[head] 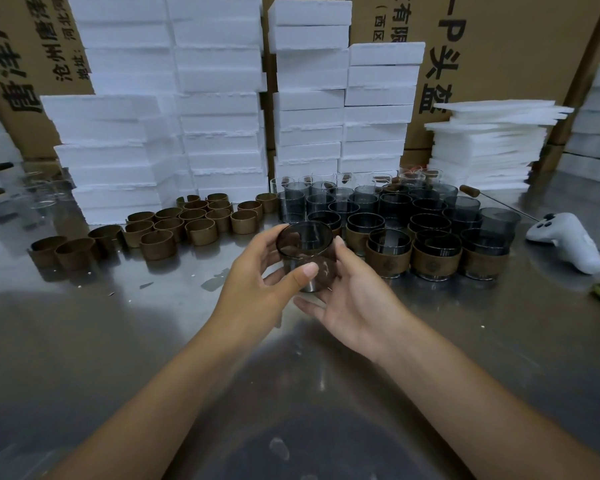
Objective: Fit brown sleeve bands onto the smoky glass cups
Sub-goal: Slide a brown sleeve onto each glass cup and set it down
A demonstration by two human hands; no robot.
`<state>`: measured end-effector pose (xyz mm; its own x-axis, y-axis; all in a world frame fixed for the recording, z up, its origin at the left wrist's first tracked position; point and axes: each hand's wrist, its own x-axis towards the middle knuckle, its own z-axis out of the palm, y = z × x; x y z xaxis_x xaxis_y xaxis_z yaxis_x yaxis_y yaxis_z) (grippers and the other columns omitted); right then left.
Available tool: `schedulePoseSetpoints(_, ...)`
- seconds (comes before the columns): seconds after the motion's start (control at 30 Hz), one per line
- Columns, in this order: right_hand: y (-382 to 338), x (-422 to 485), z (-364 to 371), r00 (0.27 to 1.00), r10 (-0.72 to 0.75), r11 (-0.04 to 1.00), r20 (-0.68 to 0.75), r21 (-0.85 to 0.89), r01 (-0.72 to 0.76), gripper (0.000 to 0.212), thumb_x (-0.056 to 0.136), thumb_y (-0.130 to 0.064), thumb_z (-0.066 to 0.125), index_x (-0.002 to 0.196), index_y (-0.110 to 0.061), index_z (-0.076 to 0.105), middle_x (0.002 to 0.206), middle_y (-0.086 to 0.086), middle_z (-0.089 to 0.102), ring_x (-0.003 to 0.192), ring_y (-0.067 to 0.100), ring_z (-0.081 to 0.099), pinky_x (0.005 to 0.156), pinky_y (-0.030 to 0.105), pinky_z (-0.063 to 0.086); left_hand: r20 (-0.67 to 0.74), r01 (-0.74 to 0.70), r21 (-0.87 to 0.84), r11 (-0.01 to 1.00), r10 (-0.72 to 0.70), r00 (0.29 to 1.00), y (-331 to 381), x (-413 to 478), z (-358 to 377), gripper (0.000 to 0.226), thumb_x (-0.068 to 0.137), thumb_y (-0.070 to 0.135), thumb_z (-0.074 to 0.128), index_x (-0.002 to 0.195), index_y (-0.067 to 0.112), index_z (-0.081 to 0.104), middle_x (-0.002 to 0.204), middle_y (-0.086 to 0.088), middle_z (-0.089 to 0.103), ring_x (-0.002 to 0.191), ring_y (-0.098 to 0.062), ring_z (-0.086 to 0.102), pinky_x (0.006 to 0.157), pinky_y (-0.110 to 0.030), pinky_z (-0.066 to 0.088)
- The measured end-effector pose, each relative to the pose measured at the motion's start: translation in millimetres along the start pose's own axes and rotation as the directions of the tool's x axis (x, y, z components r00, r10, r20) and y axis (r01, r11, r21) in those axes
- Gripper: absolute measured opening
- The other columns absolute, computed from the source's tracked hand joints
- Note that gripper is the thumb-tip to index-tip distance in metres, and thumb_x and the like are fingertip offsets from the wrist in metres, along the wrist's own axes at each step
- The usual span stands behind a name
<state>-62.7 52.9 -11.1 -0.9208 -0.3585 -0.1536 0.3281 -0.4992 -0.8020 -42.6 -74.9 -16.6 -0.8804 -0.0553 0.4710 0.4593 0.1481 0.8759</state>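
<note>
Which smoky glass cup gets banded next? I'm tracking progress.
Likely the bare smoky glass cup held off the table between the left hand and right hand; every other cup stands on the steel table.

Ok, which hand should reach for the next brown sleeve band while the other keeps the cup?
Left. The loose brown sleeve bands lie on the left hand's side. The right hand cradles the bare smoky glass cup from below and could probably hold it alone.
</note>
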Motion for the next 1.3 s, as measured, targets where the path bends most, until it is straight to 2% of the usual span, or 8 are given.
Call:
schedulePoseSetpoints(0.17, 3, 1, -1, 0.996, 0.041, 0.999, 0.082, -0.016, -0.040, 0.049, 0.095, -0.056, 0.037, 0.119, -0.022, 0.063, 0.098, -0.003, 0.072, 0.102, 0.013, 0.062, 0.096, 0.041, 0.040, -0.017, -0.011, -0.021, 1.000, 0.010, 1.000, 1, 0, 2, 0.044, 0.082, 0.003, 0.068, 0.118, 0.023, 0.054, 0.109, 0.011, 0.065, 0.103, 0.005, 0.060, 0.079, -0.006, 0.045)
schedulePoseSetpoints(0.37, 3, 0, -1, 0.981, 0.114, 0.993, 0.156, -0.058, -0.106, 0.067, 0.089, -0.069, 0.029, 0.128, -0.024, 0.060, 0.129, 0.002, 0.063, 0.117, 0.014, 0.059, 0.106, 0.046, 0.039, -0.016, -0.040, -0.029, 0.999, 0.040, 0.999, 3, -1, 2, 0.043, 0.083, -0.001, 0.066, 0.118, 0.021, 0.054, 0.107, 0.010, 0.064, 0.098, 0.009, 0.060, 0.077, -0.005, 0.045)
schedulePoseSetpoints(0.53, 2, 0, -3, 0.970, 0.190, 0.979, 0.148, -0.106, -0.176, 0.076, 0.085, -0.074, 0.027, 0.130, -0.020, 0.057, 0.125, 0.009, 0.065, 0.120, 0.018, 0.057, 0.106, 0.046, 0.041, 0.008, -0.050, -0.002, 0.999, 0.050, 0.999, 3, -1, 0, 0.045, 0.083, -0.001, 0.066, 0.122, 0.019, 0.052, 0.110, 0.010, 0.063, 0.104, 0.008, 0.058, 0.080, -0.007, 0.046)
schedulePoseSetpoints(0.77, -4, -1, -8, 0.966, 0.239, 0.960, 0.101, -0.172, -0.220, 0.073, 0.085, -0.072, 0.030, 0.115, -0.015, 0.064, 0.105, 0.007, 0.074, 0.091, 0.011, 0.070, 0.078, 0.035, 0.055, 0.033, -0.063, 0.104, 0.993, 0.059, 0.998, 0, 0, -7, 0.050, 0.084, 0.005, 0.067, 0.128, 0.023, 0.051, 0.116, 0.013, 0.062, 0.116, 0.001, 0.055, 0.102, -0.027, 0.045)
schedulePoseSetpoints(0.83, -4, -2, -9, 0.968, 0.244, 0.955, 0.067, -0.193, -0.227, 0.071, 0.086, -0.071, 0.032, 0.112, -0.014, 0.066, 0.100, 0.006, 0.074, 0.089, 0.010, 0.069, 0.079, 0.035, 0.051, 0.035, -0.081, 0.143, 0.986, 0.077, 0.996, -2, 0, -8, 0.051, 0.084, 0.006, 0.067, 0.122, 0.034, 0.050, 0.115, 0.019, 0.061, 0.117, 0.003, 0.053, 0.104, -0.027, 0.044)
schedulePoseSetpoints(0.97, -3, -2, -8, 0.976, 0.212, 0.966, -0.047, -0.142, -0.217, 0.059, 0.088, -0.061, 0.044, 0.108, -0.010, 0.066, 0.109, 0.008, 0.072, 0.109, 0.018, 0.061, 0.090, 0.038, 0.044, 0.083, -0.125, 0.250, 0.960, 0.108, 0.991, -2, -1, -10, 0.057, 0.084, 0.008, 0.068, 0.117, 0.047, 0.043, 0.109, 0.041, 0.056, 0.113, 0.015, 0.049, 0.096, -0.008, 0.040)
schedulePoseSetpoints(1.13, -5, -2, -8, 0.984, 0.126, 0.991, -0.127, -0.035, -0.131, 0.044, 0.088, -0.043, 0.057, 0.114, -0.008, 0.064, 0.100, 0.009, 0.072, 0.119, 0.023, 0.056, 0.094, 0.038, 0.042, 0.088, -0.128, 0.223, 0.966, 0.111, 0.990, -4, 0, -8, 0.058, 0.082, 0.005, 0.069, 0.118, 0.044, 0.044, 0.111, 0.038, 0.057, 0.114, 0.013, 0.051, 0.093, -0.006, 0.040)
schedulePoseSetpoints(1.3, -7, 0, -9, 0.992, 0.029, 0.997, -0.120, 0.067, -0.021, 0.028, 0.089, -0.030, 0.061, 0.104, -0.008, 0.066, 0.090, 0.007, 0.075, 0.087, 0.015, 0.069, 0.086, 0.030, 0.052, 0.075, -0.112, 0.173, 0.979, 0.100, 0.992, -4, -1, -6, 0.056, 0.083, 0.006, 0.069, 0.119, 0.042, 0.046, 0.114, 0.030, 0.059, 0.115, 0.008, 0.052, 0.100, -0.014, 0.042)
